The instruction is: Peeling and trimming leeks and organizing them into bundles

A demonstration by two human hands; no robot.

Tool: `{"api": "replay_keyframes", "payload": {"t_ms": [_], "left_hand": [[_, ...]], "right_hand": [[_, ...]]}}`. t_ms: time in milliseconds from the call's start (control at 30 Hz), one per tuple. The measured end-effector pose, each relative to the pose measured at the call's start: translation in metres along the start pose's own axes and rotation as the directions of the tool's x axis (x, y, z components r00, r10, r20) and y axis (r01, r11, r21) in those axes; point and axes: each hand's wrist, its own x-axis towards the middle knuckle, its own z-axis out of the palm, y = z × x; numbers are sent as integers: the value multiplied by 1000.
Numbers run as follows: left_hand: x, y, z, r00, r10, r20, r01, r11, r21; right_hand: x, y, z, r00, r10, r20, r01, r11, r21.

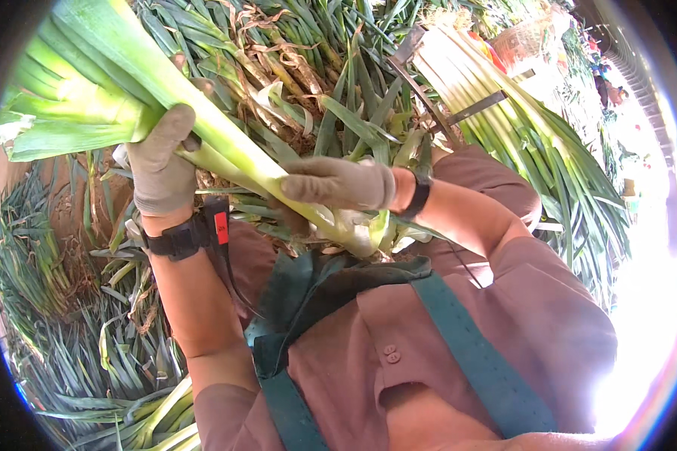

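Observation:
A large leek [233, 143] lies slantwise across the front of me, its wide green leaves at the upper left and its pale root end near my lap. My left hand [163, 161], in a grey work glove, is closed round the leek below where the leaves fan out. Farther down the stalk, my right hand [335, 183], gloved the same way, has its thumb along the near side. Its fingers are partly hidden behind the stalk and appear closed on it. Peeled leaf scraps [414, 229] lie just beyond my lap, by the root end.
At the upper right, trimmed leeks [496, 113] rest in a metal rack [429, 105]. Untrimmed leeks [293, 68] with dry, brown outer leaves are heaped ahead. More green leeks [30, 248] cover the ground at the left. A woven basket [520, 45] stands at the far right.

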Motion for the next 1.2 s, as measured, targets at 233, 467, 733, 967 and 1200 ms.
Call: {"api": "replay_keyframes", "payload": {"t_ms": [233, 467, 733, 967, 1200], "left_hand": [[8, -16, 14, 984, -107, -143, 96, 992, -80], [5, -32, 14, 925, -252, -284, 247, 968, -54], [8, -8, 2, 867, -177, -465, 231, 971, 60], [40, 20, -3, 848, -88, -523, 185, 973, 136], [70, 16, -72, 748, -111, -655, 282, 946, 161]], "right_hand": [[45, -34, 2, 978, 111, -174, -136, 981, -141], [-20, -11, 21, 975, 204, -85, -219, 944, -246], [-104, -20, 2, 956, 249, -154, -290, 724, -626], [-32, -41, 39, 962, -169, -214, -11, 760, -650], [-44, -19, 32, 988, 116, -103, -152, 868, -473]]}}
